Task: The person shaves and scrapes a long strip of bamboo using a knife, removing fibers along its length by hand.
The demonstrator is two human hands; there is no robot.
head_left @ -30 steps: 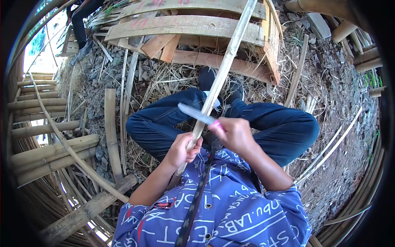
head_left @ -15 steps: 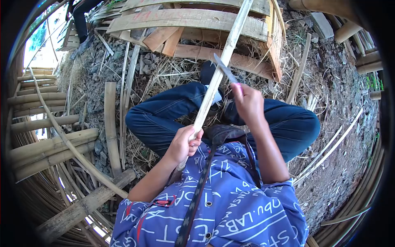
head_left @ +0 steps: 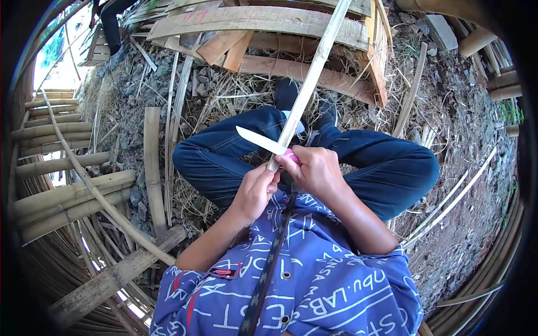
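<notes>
A long pale bamboo strip (head_left: 311,78) slants from near my lap up past the top edge of the view. My left hand (head_left: 256,191) is closed around its lower end. In my right hand (head_left: 317,169) is a knife (head_left: 260,140) with a pink handle, fingers wrapped round it. The blade lies across the strip just above my left hand and points to the left. Both hands are close together in front of my lap, the right slightly higher.
Wooden boards (head_left: 263,23) are stacked ahead of my feet. Thick bamboo poles (head_left: 73,196) lie at the left, and a bent strip (head_left: 92,185) curves past them. Fibre shavings (head_left: 224,92) and stones cover the ground. Another person's leg (head_left: 111,31) shows at the upper left.
My right hand has drawn the knife down along the strip toward my body, from near the boards to just above my left hand. My left hand keeps its hold.
</notes>
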